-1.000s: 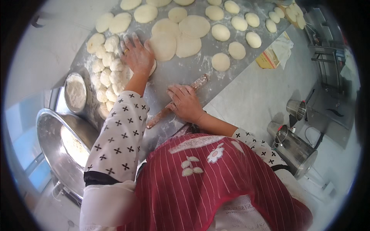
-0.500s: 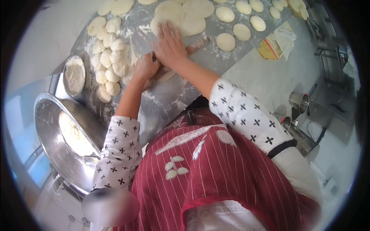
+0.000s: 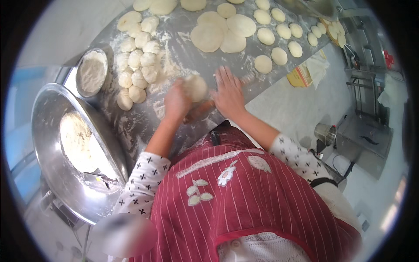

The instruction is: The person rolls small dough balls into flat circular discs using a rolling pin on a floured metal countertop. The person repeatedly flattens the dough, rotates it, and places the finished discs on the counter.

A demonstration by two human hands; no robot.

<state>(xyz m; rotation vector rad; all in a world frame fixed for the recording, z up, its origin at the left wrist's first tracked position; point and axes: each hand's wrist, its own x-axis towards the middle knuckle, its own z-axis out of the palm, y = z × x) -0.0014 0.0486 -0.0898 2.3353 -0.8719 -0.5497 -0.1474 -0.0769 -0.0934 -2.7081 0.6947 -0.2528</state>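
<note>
A round of pale dough (image 3: 196, 88) lies on the grey table (image 3: 179, 41) between the two hands, close to the near edge; it is flattened, cream-coloured, a little blurred, and roughly circular. The left hand (image 3: 177, 100) is at its left side with the fingers curled in; blur hides whether they pinch the dough. The right hand (image 3: 228, 92) lies palm down across the rolling pin (image 3: 200, 110), fingers stretched out and only slightly parted. The pin is brown and floured, set at a slant, one end showing between the hands and the other beyond the right fingers. Farther off, thin, smooth rolled sheets (image 3: 207, 36) overlap in a cluster, while plump rounds (image 3: 279, 56) sit apart from one another toward the right. Knobbly dough balls (image 3: 135, 58) crowd together on the left, touching. A yellow-and-red carton (image 3: 299, 77) stands past the table's right side; its markings are too small to read. The table's right edge runs diagonally away, just beside the right hand, with pale floor (image 3: 273, 105) beyond it. A floury stretch of tabletop separates the dough from the rolled sheets; leftward, the ball cluster, flour bowl (image 3: 106, 70) and large metal basin (image 3: 52, 153) bound the space.
</note>
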